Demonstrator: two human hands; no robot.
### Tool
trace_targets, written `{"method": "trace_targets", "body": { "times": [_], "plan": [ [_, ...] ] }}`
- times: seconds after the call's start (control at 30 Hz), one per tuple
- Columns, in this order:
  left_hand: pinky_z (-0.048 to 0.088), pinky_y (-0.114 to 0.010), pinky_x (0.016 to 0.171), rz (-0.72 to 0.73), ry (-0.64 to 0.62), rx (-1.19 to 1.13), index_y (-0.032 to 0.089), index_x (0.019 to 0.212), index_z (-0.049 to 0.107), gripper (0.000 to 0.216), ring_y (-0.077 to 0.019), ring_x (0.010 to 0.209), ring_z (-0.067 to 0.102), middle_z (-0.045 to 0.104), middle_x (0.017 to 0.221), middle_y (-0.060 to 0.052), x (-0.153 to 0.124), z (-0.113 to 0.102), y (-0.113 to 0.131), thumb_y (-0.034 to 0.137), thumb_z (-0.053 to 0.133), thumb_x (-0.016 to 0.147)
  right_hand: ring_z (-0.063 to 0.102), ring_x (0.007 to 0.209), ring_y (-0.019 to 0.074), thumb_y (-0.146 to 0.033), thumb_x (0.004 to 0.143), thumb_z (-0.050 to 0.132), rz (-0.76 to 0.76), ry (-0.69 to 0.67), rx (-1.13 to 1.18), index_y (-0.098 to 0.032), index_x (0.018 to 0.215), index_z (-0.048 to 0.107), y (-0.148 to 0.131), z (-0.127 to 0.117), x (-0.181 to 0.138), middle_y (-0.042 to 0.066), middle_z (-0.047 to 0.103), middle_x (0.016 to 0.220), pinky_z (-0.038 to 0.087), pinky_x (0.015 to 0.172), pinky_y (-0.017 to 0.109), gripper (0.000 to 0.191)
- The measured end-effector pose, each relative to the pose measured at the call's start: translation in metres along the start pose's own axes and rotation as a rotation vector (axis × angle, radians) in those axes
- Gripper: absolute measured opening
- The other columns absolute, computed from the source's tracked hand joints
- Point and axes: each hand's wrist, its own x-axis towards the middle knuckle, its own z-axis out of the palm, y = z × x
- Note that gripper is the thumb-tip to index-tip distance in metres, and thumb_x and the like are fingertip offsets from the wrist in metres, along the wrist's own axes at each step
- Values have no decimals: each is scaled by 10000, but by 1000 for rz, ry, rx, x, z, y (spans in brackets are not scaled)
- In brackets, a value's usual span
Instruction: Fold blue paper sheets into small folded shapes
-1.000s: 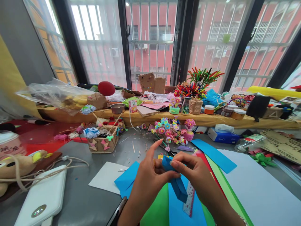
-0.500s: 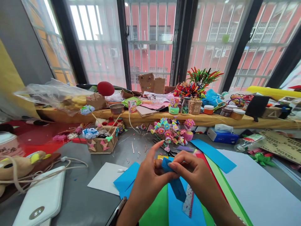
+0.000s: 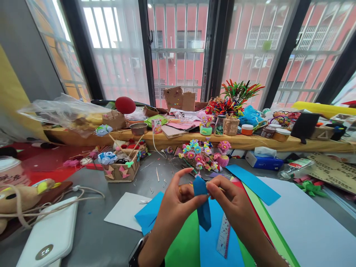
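A folded strip of blue paper (image 3: 204,213) hangs between my hands over the stacked sheets. My left hand (image 3: 182,198) pinches its upper part between thumb and fingers, the index finger raised. My right hand (image 3: 224,194) has thumb and fingertips closed on the strip's right edge near the top. Below lies a flat blue sheet (image 3: 208,248) on green paper (image 3: 182,241), with a small patterned ruler (image 3: 223,237) on top. To the left, a folded blue piece (image 3: 148,213) overlaps a white sheet (image 3: 122,211).
A white power bank (image 3: 48,233) with a cable lies at left. A cardboard box (image 3: 121,171) with paper flowers stands behind. Colourful flowers (image 3: 198,154) sit beyond my hands. At right are a blue strip (image 3: 253,184), a large white sheet (image 3: 303,222) and a tissue box (image 3: 263,160).
The folded blue strip has turned to hang more upright, its lower end swinging left. My right fingers have shifted from its top to its right edge.
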Motion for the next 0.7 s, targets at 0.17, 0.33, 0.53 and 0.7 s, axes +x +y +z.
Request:
{"method": "trace_targets", "body": {
  "times": [0.17,0.33,0.53,0.7],
  "plan": [
    [326,-163,457,40,182,-30,172,1107,428,614,-57,434,427,450,450,110,1,-1,6,203,736,577,478,576,125,-384,759,549,43,-197,-122,-163,585,588,2,-5,3,-10,531,585,355,534,226,284],
    [357,-160,454,63,223,-62,154,1089,441,593,-56,421,424,438,430,118,0,1,9,180,732,573,486,581,125,-359,753,570,32,-234,-119,-164,562,588,1,-4,2,-12,554,579,355,542,225,273],
    [343,-144,447,74,226,-47,158,1092,437,589,-48,421,421,437,437,117,1,0,5,176,730,581,481,558,124,-292,756,571,-4,-186,-212,-162,556,551,1,-1,-2,-17,527,566,357,542,234,240],
    [340,-128,433,112,272,-60,166,1070,450,560,-42,422,423,454,448,111,1,-2,5,172,731,585,484,561,123,-302,777,545,-39,-140,-258,-161,594,563,0,3,-2,-10,531,583,359,538,229,231]
  ]
}}
